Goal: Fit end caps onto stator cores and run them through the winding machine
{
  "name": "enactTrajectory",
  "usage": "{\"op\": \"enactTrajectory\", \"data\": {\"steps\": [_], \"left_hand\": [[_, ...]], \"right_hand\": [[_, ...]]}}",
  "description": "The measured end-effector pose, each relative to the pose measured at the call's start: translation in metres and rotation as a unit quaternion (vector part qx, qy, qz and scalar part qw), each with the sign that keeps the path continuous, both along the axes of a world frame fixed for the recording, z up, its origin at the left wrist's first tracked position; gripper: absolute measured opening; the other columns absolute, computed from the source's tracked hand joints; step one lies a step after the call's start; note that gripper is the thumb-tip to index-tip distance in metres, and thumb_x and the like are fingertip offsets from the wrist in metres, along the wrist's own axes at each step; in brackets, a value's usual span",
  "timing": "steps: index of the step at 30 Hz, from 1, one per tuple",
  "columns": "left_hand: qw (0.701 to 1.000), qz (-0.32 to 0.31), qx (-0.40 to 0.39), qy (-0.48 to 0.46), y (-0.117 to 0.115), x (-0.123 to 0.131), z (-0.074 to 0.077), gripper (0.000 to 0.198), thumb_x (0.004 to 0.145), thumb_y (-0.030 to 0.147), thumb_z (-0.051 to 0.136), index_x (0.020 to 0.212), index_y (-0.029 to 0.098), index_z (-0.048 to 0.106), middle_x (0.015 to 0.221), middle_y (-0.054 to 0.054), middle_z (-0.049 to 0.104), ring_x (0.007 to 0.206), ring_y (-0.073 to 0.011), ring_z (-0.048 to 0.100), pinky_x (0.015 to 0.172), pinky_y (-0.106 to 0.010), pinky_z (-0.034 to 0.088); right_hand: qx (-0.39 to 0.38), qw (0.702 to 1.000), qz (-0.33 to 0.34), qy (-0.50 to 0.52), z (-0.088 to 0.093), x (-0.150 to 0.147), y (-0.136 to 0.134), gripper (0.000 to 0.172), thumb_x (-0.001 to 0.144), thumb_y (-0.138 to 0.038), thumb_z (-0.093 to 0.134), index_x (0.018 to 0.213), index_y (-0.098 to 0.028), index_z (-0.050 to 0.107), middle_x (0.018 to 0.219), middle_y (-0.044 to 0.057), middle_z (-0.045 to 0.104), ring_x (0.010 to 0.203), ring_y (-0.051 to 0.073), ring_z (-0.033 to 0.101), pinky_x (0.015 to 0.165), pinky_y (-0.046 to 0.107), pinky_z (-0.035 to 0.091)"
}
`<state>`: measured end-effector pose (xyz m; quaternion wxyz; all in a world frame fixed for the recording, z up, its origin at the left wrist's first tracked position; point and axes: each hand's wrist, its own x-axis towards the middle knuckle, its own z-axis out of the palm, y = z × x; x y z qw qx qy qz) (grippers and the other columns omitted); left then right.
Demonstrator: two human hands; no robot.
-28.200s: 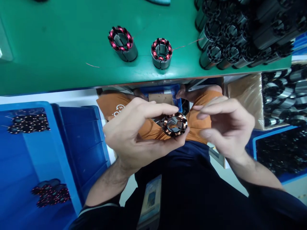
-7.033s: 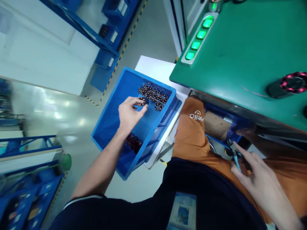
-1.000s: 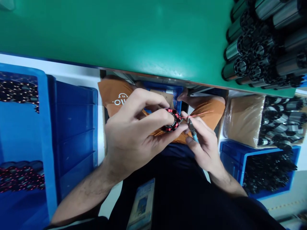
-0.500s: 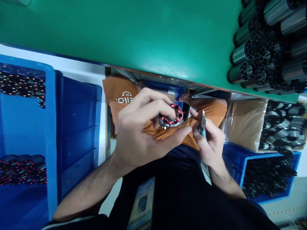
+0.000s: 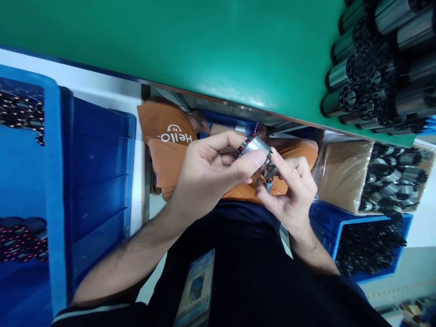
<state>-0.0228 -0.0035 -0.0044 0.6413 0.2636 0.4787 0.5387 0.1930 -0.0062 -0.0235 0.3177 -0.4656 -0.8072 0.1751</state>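
My left hand (image 5: 207,175) is closed around a motor stator (image 5: 256,145), a silver cylinder with black toothed ends and red windings at its left end. Thumb and fingers grip its sides, and a short red wire sticks up from it. In my right hand (image 5: 293,193) is a pair of small cutting pliers (image 5: 269,178) with light-blue handles, mostly hidden by the fingers. The jaws are close below the stator's right end; whether they touch it I cannot tell. My right index finger reaches to the stator's edge.
Several more stators (image 5: 354,95) are stacked on the green table (image 5: 211,50) at the right. Below them stand a carton (image 5: 347,175) of similar parts and a blue bin (image 5: 335,245) of black pieces. Blue crates (image 5: 56,190) with wound parts are at the left.
My left hand has turned the stator so its silver side shows, with the thumb now on it. My right hand has moved left with the pliers, up to the stator.
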Motion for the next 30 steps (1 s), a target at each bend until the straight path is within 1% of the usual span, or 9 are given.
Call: {"op": "enactTrajectory", "data": {"steps": [7, 11, 16, 19, 21, 23, 25, 27, 30], "left_hand": [[1.000, 0.006, 0.013, -0.018, 0.002, 0.002, 0.001, 0.011, 0.094, 0.020, 0.094, 0.088, 0.020, 0.084, 0.089, 0.000, 0.082, 0.076, -0.0121, 0.078, 0.064, -0.018, 0.065], [0.999, 0.012, 0.028, -0.010, 0.000, 0.006, -0.003, 0.013, 0.095, 0.021, 0.092, 0.086, 0.020, 0.083, 0.088, 0.000, 0.079, 0.075, -0.0118, 0.074, 0.063, -0.020, 0.064], [0.990, 0.115, 0.046, 0.072, 0.001, 0.014, -0.028, 0.026, 0.093, 0.030, 0.098, 0.084, 0.021, 0.076, 0.097, -0.001, 0.075, 0.082, -0.0127, 0.075, 0.064, -0.021, 0.064], [0.986, 0.152, 0.021, 0.061, -0.002, 0.004, -0.047, 0.043, 0.093, 0.053, 0.107, 0.091, 0.021, 0.078, 0.095, -0.001, 0.077, 0.085, -0.0155, 0.084, 0.065, -0.021, 0.066], [0.986, 0.162, -0.009, 0.035, -0.013, -0.020, -0.051, 0.052, 0.093, 0.066, 0.107, 0.096, 0.021, 0.081, 0.096, -0.001, 0.080, 0.089, -0.0174, 0.088, 0.066, -0.020, 0.068], [0.983, 0.181, -0.019, 0.039, -0.038, -0.058, -0.044, 0.051, 0.095, 0.067, 0.106, 0.103, 0.023, 0.084, 0.102, -0.002, 0.083, 0.094, -0.0180, 0.091, 0.070, -0.021, 0.070], [0.969, 0.220, -0.017, 0.108, -0.074, -0.107, -0.025, 0.046, 0.097, 0.063, 0.106, 0.108, 0.025, 0.084, 0.108, -0.001, 0.084, 0.094, -0.0174, 0.090, 0.073, -0.023, 0.071], [0.931, 0.268, -0.037, 0.244, -0.116, -0.160, -0.002, 0.044, 0.095, 0.061, 0.108, 0.106, 0.027, 0.082, 0.111, 0.000, 0.086, 0.091, -0.0167, 0.088, 0.074, -0.026, 0.069], [0.820, 0.292, -0.125, 0.475, -0.175, -0.233, 0.020, 0.046, 0.094, 0.062, 0.105, 0.100, 0.025, 0.078, 0.110, -0.001, 0.087, 0.091, -0.0170, 0.083, 0.082, -0.031, 0.066]], "right_hand": [[-0.020, 1.000, 0.005, 0.019, -0.004, 0.000, 0.001, 0.062, 0.115, -0.025, 0.079, 0.176, -0.038, 0.075, 0.099, 0.002, 0.068, 0.083, 0.020, 0.066, 0.074, 0.037, 0.064], [-0.075, 0.997, -0.005, 0.018, -0.002, 0.003, -0.001, 0.057, 0.113, -0.025, 0.080, 0.169, -0.037, 0.082, 0.096, 0.002, 0.066, 0.082, 0.020, 0.063, 0.076, 0.037, 0.064], [-0.168, 0.985, 0.020, 0.020, -0.006, 0.005, 0.000, 0.056, 0.112, -0.030, 0.079, 0.167, -0.033, 0.083, 0.095, 0.000, 0.065, 0.081, 0.019, 0.060, 0.080, 0.035, 0.067], [-0.248, 0.968, 0.030, 0.028, -0.018, 0.002, 0.000, 0.058, 0.114, -0.031, 0.076, 0.172, -0.029, 0.079, 0.106, 0.004, 0.078, 0.086, 0.019, 0.069, 0.090, 0.035, 0.070], [-0.298, 0.954, 0.021, 0.020, -0.030, 0.000, 0.000, 0.066, 0.116, -0.041, 0.075, 0.180, -0.026, 0.071, 0.136, 0.012, 0.087, 0.109, 0.024, 0.081, 0.107, 0.042, 0.071], [-0.333, 0.943, 0.018, 0.001, -0.042, 0.002, 0.000, 0.083, 0.115, -0.056, 0.077, 0.188, -0.022, 0.060, 0.159, 0.018, 0.082, 0.129, 0.031, 0.083, 0.118, 0.049, 0.069], [-0.358, 0.933, 0.016, -0.038, -0.054, 0.006, 0.002, 0.097, 0.111, -0.069, 0.077, 0.191, -0.020, 0.055, 0.151, 0.019, 0.085, 0.123, 0.035, 0.085, 0.113, 0.052, 0.070], [-0.380, 0.920, 0.016, -0.093, -0.065, 0.010, 0.006, 0.099, 0.107, -0.076, 0.073, 0.188, -0.022, 0.060, 0.131, 0.016, 0.088, 0.106, 0.037, 0.085, 0.102, 0.055, 0.071], [-0.412, 0.898, 0.028, -0.150, -0.075, 0.009, 0.014, 0.094, 0.102, -0.081, 0.070, 0.182, -0.031, 0.068, 0.115, 0.016, 0.087, 0.098, 0.044, 0.085, 0.091, 0.063, 0.070]]}}
